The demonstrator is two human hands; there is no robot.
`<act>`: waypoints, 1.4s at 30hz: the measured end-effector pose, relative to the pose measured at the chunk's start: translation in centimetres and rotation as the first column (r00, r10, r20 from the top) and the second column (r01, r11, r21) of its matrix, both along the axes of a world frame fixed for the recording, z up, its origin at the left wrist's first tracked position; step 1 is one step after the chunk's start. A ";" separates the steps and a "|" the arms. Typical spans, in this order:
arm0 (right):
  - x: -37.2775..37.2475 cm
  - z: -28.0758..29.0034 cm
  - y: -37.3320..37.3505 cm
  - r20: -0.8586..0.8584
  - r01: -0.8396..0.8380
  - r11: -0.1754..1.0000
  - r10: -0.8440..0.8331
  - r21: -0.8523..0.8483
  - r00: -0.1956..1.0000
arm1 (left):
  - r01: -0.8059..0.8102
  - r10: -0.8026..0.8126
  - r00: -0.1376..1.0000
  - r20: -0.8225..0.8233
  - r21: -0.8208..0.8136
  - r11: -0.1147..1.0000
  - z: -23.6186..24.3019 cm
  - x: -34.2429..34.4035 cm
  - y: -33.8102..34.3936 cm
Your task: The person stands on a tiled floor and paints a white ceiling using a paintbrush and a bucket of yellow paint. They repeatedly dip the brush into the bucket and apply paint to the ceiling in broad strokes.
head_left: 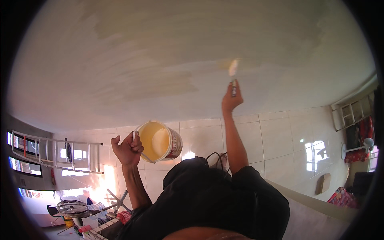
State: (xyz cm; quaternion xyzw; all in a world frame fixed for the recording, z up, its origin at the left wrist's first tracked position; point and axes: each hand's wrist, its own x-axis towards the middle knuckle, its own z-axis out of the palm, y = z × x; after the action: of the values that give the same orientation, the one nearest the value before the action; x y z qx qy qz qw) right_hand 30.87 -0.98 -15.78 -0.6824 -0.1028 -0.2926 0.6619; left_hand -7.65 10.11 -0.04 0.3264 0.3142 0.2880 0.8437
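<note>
My left hand (130, 149) is closed around the handle of a white plastic bucket (174, 144). The bucket hangs tilted, its mouth toward me, with pale yellow paint (161, 143) inside. My right arm reaches up to the wall, and my right hand (233, 98) is closed on a paintbrush (233, 82). Its bristles are pale with paint, slightly blurred, and appear to touch the wall (280, 76). A faint yellowish patch shows around the brush tip. Broader darker, streaky patches cover the wall above and to the left.
A metal ladder (56, 154) stands at the left by the windows. A fan (73, 207) and assorted items are at the lower left. Glossy tiles (280, 140) cover the floor. On the right are a metal rack (354, 113), a white fan-like stand (362, 147) and a cardboard piece (324, 183).
</note>
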 end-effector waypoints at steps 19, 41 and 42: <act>1.4 -1.2 -2.2 -0.105 -0.299 0.954 0.300 0.020 0.948 | -0.169 0.182 0.974 -0.133 0.101 0.980 1.2 -5.1 1.5; -16.0 0.7 13.1 0.040 -0.488 0.871 0.490 -0.060 0.871 | -0.148 0.152 0.983 -0.107 0.044 0.988 1.0 -5.6 2.3; -16.1 0.9 13.3 0.083 -0.541 0.838 0.545 -0.070 0.834 | -0.143 0.146 0.984 -0.105 0.044 0.989 0.9 -5.8 2.3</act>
State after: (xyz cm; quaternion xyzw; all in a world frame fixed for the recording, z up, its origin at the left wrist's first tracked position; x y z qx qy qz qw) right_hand 14.74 12.33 -14.91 -0.6239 -0.3315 -0.1243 0.6967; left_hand -13.40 12.43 0.88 0.3330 0.3768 0.3360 0.7964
